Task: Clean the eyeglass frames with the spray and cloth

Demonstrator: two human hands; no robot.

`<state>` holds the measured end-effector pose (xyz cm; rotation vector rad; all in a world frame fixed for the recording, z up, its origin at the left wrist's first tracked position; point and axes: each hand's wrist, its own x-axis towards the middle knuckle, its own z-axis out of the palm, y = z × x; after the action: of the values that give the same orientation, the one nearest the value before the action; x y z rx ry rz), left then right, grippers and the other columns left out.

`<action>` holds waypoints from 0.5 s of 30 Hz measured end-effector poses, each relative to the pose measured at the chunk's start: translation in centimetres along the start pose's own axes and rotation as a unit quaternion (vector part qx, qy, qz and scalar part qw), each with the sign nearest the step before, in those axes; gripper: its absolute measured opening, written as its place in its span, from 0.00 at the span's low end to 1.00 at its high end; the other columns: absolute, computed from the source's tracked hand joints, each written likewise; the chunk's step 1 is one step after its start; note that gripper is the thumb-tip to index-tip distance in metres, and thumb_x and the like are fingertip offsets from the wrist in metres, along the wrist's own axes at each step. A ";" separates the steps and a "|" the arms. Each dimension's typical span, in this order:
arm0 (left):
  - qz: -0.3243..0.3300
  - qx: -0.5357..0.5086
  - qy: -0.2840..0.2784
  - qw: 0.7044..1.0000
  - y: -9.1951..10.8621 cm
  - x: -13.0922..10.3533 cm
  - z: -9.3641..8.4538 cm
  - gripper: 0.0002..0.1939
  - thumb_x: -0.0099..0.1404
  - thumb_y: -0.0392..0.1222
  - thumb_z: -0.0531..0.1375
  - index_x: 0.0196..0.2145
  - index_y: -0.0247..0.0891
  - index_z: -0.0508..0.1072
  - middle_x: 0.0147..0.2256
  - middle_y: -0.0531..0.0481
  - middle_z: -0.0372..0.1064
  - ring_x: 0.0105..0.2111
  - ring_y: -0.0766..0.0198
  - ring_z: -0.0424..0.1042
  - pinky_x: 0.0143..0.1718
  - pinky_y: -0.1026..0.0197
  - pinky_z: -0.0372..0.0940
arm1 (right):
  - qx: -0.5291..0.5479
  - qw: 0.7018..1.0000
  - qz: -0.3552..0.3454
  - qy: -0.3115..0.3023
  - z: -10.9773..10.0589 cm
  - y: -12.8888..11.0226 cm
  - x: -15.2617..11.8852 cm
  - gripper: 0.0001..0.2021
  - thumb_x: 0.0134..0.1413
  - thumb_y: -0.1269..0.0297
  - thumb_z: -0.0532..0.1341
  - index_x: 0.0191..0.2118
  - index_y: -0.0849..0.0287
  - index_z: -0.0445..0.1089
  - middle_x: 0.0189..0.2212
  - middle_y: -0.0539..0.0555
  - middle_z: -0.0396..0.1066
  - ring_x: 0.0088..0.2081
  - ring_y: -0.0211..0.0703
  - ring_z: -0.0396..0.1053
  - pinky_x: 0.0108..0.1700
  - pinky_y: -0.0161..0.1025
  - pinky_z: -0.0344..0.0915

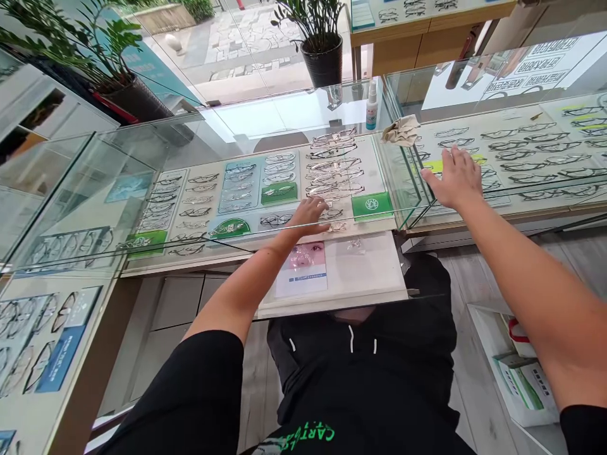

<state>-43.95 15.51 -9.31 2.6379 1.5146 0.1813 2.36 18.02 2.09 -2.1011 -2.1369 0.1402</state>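
My left hand (309,216) is at the front of the glass display case, thumb and fingers apart, beside a pair of eyeglasses (333,213) in the middle column. Whether the fingertips touch the frame I cannot tell. Further back in that column lie several more eyeglasses (334,169). My right hand (458,177) rests spread on the glass top (521,183) of the right-hand case, near its corner, holding nothing. A crumpled beige cloth (401,131) lies just beyond it, and a small spray bottle (371,106) stands behind.
Below the case a white drawer (365,272) is pulled out, with a printed card (303,272) and small clear plastic pieces (353,246). Potted plants (323,60) stand at the back. Another eyeglasses case (71,341) is at left. A white box (521,373) is on the floor at right.
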 end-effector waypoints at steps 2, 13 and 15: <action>0.006 -0.021 -0.019 1.000 -0.5 -0.6 0.7 0.23 0.63 0.54 0.70 0.52 0.41 0.81 0.63 0.34 0.70 0.64 0.34 0.66 0.65 0.34 0.62 | 0.006 1.000 0.002 0.003 0.1 0.1 0.1 0.47 0.74 0.35 0.44 0.84 0.65 0.47 0.84 0.70 0.45 0.83 0.76 0.42 0.80 0.73 0.46; -0.043 -0.062 -0.062 0.995 -0.3 -1.6 3.6 0.12 0.69 0.51 0.66 0.43 0.44 0.87 0.68 0.40 0.70 0.73 0.38 0.61 0.73 0.33 0.60 | 0.002 1.000 0.012 -0.004 0.1 -0.1 0.2 0.47 0.74 0.36 0.45 0.83 0.67 0.47 0.84 0.71 0.43 0.83 0.76 0.42 0.80 0.73 0.45; -0.049 -0.057 -0.064 0.995 -0.2 -1.4 3.6 0.11 0.69 0.48 0.66 0.43 0.44 0.86 0.68 0.40 0.70 0.73 0.38 0.61 0.72 0.34 0.61 | 0.012 1.000 0.010 0.002 0.1 -0.1 0.1 0.48 0.73 0.34 0.44 0.83 0.67 0.48 0.83 0.71 0.45 0.83 0.76 0.42 0.80 0.73 0.45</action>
<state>-44.30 14.31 -12.96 2.4320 1.5397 0.0870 2.21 18.17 2.03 -2.1090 -2.1019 0.1628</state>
